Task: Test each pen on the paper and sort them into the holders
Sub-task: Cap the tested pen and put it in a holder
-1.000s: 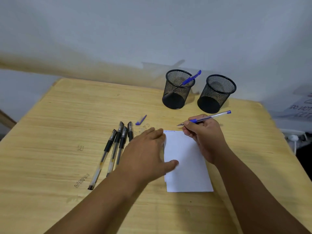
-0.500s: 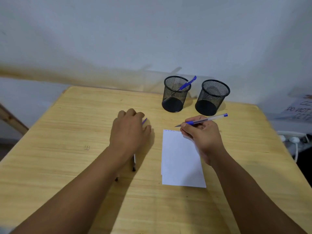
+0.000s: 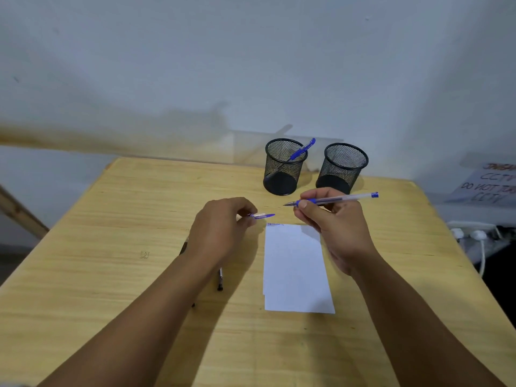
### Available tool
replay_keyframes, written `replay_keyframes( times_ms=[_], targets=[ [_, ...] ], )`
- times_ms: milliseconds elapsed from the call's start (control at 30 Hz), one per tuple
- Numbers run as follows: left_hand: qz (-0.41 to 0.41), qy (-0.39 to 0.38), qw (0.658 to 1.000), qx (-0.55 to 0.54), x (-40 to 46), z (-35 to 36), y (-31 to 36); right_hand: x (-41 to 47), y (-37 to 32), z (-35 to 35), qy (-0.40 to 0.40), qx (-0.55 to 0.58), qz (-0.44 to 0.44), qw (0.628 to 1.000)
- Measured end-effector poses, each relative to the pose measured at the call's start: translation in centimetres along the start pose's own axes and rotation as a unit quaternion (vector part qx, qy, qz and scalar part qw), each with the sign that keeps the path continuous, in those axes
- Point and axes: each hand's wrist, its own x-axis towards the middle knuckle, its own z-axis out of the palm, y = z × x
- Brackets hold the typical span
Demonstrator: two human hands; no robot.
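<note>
My right hand [image 3: 332, 224] holds a clear blue pen [image 3: 346, 198] with its bare tip pointing left, above the top edge of the white paper [image 3: 296, 269]. Small blue scribbles mark the paper's top left corner. My left hand [image 3: 220, 230] pinches the blue pen cap [image 3: 262, 215], its point towards the pen tip, a short gap apart. Black pens [image 3: 220, 280] lie under my left forearm, mostly hidden. Two black mesh holders stand at the back: the left holder [image 3: 283, 169] has one blue pen [image 3: 303, 149] in it, the right holder [image 3: 342, 169] looks empty.
The wooden table [image 3: 139, 219] ends at a white wall behind the holders. Off the right edge are a paper sign [image 3: 488, 182] and white plugs with cables [image 3: 474, 238]. A wooden beam [image 3: 19, 210] slants at the far left.
My left hand left the paper, went to the blue cap on the table and lifted it towards the pen. My right hand raised the pen off the paper.
</note>
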Motion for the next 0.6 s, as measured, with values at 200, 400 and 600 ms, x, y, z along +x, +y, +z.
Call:
replay_keyframes(
  times_ms=[200,400,600],
  targets=[
    [0.05,0.024,0.997,-0.055,-1.2,-0.4,1.5,-0.5,-0.1,0.1,-0.017,-0.026,-0.015,0.999],
    [0.085,0.022,0.994,-0.062,-2.0,-0.3,2.1,-1.1,0.3,0.0,-0.026,-0.052,-0.018,0.998],
    [0.131,0.023,0.987,-0.088,-1.8,-0.1,2.8,-1.3,0.2,-0.1,-0.019,-0.035,-0.011,0.999]
  ],
)
